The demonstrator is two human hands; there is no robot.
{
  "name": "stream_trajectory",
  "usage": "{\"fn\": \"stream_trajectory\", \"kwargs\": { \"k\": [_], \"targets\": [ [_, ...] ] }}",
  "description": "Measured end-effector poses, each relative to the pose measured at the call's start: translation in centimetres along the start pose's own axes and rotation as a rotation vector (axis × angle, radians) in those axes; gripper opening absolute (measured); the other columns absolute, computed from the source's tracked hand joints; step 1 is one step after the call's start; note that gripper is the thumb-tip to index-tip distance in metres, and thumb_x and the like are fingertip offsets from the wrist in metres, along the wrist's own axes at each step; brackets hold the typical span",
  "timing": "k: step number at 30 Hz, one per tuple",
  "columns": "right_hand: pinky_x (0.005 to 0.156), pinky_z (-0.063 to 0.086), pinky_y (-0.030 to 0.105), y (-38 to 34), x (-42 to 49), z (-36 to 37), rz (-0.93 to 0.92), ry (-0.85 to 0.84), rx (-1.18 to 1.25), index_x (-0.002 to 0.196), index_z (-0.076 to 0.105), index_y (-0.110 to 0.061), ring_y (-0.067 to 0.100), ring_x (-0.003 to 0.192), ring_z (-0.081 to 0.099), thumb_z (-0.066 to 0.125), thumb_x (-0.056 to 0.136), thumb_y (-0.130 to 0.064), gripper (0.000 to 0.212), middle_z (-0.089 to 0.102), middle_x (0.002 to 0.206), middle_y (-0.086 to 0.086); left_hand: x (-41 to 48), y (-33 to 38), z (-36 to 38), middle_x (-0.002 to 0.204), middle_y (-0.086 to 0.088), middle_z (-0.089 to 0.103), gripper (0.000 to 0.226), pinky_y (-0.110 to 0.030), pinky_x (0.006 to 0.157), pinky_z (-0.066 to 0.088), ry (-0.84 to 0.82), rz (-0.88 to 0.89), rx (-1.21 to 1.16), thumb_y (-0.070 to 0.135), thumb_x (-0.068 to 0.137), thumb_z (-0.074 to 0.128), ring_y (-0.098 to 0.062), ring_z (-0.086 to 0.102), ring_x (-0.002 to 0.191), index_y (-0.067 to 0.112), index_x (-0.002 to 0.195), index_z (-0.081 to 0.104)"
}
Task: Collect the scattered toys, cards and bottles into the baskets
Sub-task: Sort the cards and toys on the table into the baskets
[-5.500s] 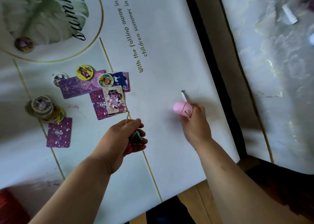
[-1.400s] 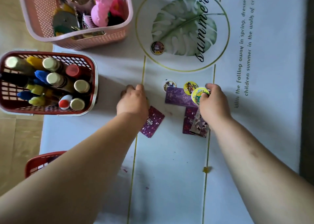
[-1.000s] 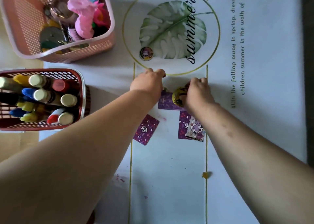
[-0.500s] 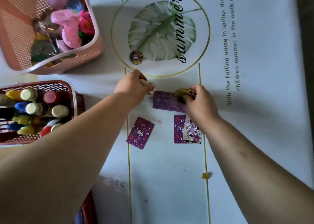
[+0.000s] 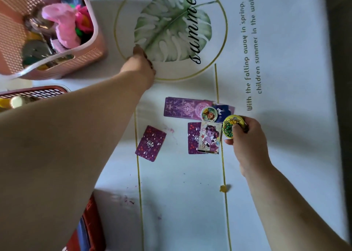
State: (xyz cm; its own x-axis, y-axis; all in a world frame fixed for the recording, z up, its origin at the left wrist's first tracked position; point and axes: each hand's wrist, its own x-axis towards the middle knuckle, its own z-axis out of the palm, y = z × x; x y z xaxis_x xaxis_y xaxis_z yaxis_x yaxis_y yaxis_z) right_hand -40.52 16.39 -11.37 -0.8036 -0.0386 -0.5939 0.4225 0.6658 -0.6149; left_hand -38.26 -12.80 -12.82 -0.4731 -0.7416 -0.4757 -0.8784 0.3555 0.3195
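The left hand point(image 5: 140, 66) has moved up from the near end of the long purple card point(image 5: 182, 107) to the gold ring around the leaf print point(image 5: 171, 28). It now covers the spot where a loose round disc lay half a second ago. Its fingers curl down onto the cloth, and whether they have closed on anything cannot be told. The small disc that lay beside the long card is gone from the cloth. The right hand point(image 5: 247, 142) has lifted clear of the cards and clenches a stack of discs point(image 5: 230, 127) just beside the pony card point(image 5: 209, 137).

The discs are therefore nearly gathered. One disc point(image 5: 209, 114) rests on the card pile, and a single purple card point(image 5: 151, 143) lies apart to its left.

The table wears a white cloth point(image 5: 285, 155) with printed text and a yellow crumb point(image 5: 222, 188). The pink basket point(image 5: 96, 31) of toys sits at the far left corner, with the red basket point(image 5: 34, 93) of bottles at the left edge. Dark floor point(image 5: 341, 60) shows beyond the right edge.
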Motion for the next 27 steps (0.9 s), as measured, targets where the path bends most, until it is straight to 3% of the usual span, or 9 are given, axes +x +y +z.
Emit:
{"fn": "stream_trajectory", "kwargs": {
  "k": [4,8,10,12,15,17,20,23,27],
  "targets": [
    [0.073,0.055,0.036,-0.2,-0.5,-0.2,-0.086,-0.088,-0.102,0.117,0.056,-0.017,0.02,0.086,0.066,0.061,0.089,-0.021,0.029,0.067,0.104,0.001,-2.7,-0.4,0.9,0.116,-0.016,0.061,0.038,-0.04,0.085,0.044,0.056,0.003,-0.043,0.017,0.087,0.059,-0.038,0.057,0.107,0.012,0.121,0.043],
    [0.084,0.047,0.03,-2.0,0.2,1.0,-0.258,-0.193,-0.357,0.127,0.05,-0.018,0.021,0.104,0.06,0.064,0.089,-0.024,0.041,0.062,0.118,0.0,-5.4,-0.8,0.9,0.1,-0.004,0.058,0.034,-0.031,0.074,0.037,0.084,-0.021,-0.121,0.021,0.088,0.067,-0.024,0.05,0.087,0.011,0.115,0.05],
    [0.089,0.045,0.034,-2.7,1.0,2.0,-0.306,-0.196,-0.504,0.128,0.047,-0.014,0.027,0.113,0.055,0.068,0.086,-0.025,0.048,0.056,0.124,0.006,-6.5,-1.3,0.8,0.094,0.001,0.058,0.031,-0.027,0.071,0.035,0.088,-0.039,-0.168,0.028,0.087,0.07,-0.02,0.05,0.085,0.014,0.111,0.057],
    [0.091,0.043,0.037,-3.1,1.5,2.7,-0.316,-0.183,-0.59,0.124,0.045,-0.009,0.032,0.116,0.05,0.072,0.083,-0.026,0.052,0.048,0.125,0.011,-7.7,-2.0,0.8,0.089,0.003,0.063,0.025,-0.028,0.069,0.044,0.091,-0.072,-0.329,0.031,0.083,0.073,-0.02,0.057,0.082,0.017,0.102,0.064],
    [0.088,0.044,0.035,-3.4,2.1,2.7,-0.275,-0.2,-0.621,0.121,0.047,-0.009,0.033,0.11,0.052,0.075,0.08,-0.03,0.054,0.044,0.122,0.012,-9.7,-2.7,0.8,0.088,0.002,0.072,0.015,-0.028,0.064,0.056,0.029,-0.203,-0.834,0.028,0.084,0.075,-0.015,0.064,0.078,0.018,0.093,0.068],
    [0.081,0.044,0.03,-3.2,2.1,2.0,-0.254,-0.209,-0.531,0.115,0.052,-0.012,0.026,0.099,0.056,0.075,0.079,-0.032,0.048,0.053,0.114,0.007,-11.5,-2.9,0.9,0.081,0.003,0.072,0.008,-0.022,0.058,0.054,-0.078,-0.339,-1.214,0.023,0.091,0.068,-0.01,0.062,0.07,0.017,0.087,0.064],
    [0.069,0.044,0.025,-1.8,1.7,0.4,-0.176,-0.072,-0.185,0.105,0.059,-0.015,0.014,0.078,0.059,0.071,0.081,-0.029,0.03,0.063,0.095,0.0,-14.4,-3.3,1.6,0.071,0.002,0.066,0.019,-0.014,0.053,0.048,-0.303,-0.447,-1.596,0.023,0.097,0.055,-0.003,0.056,0.056,0.015,0.081,0.064],
    [0.054,0.048,0.024,0.5,0.7,-1.5,-0.024,0.071,0.143,0.107,0.061,-0.01,0.002,0.05,0.059,0.061,0.089,-0.021,0.02,0.066,0.09,0.004,-17.3,-3.7,3.3,0.072,0.004,0.066,0.037,-0.01,0.055,0.045,-0.485,-0.429,-1.674,0.029,0.097,0.048,0.0,0.057,0.059,0.017,0.07,0.071],
    [0.064,0.049,0.034,3.2,-2.1,-2.9,0.117,0.057,0.282,0.104,0.058,-0.013,0.002,0.047,0.059,0.053,0.096,-0.015,0.01,0.062,0.086,0.0,-20.6,-3.4,5.6,0.072,0.0,0.066,0.023,-0.014,0.049,0.048,-0.527,-0.567,-1.546,0.027,0.097,0.051,-0.007,0.052,0.062,0.015,0.084,0.065]
  ]
}}
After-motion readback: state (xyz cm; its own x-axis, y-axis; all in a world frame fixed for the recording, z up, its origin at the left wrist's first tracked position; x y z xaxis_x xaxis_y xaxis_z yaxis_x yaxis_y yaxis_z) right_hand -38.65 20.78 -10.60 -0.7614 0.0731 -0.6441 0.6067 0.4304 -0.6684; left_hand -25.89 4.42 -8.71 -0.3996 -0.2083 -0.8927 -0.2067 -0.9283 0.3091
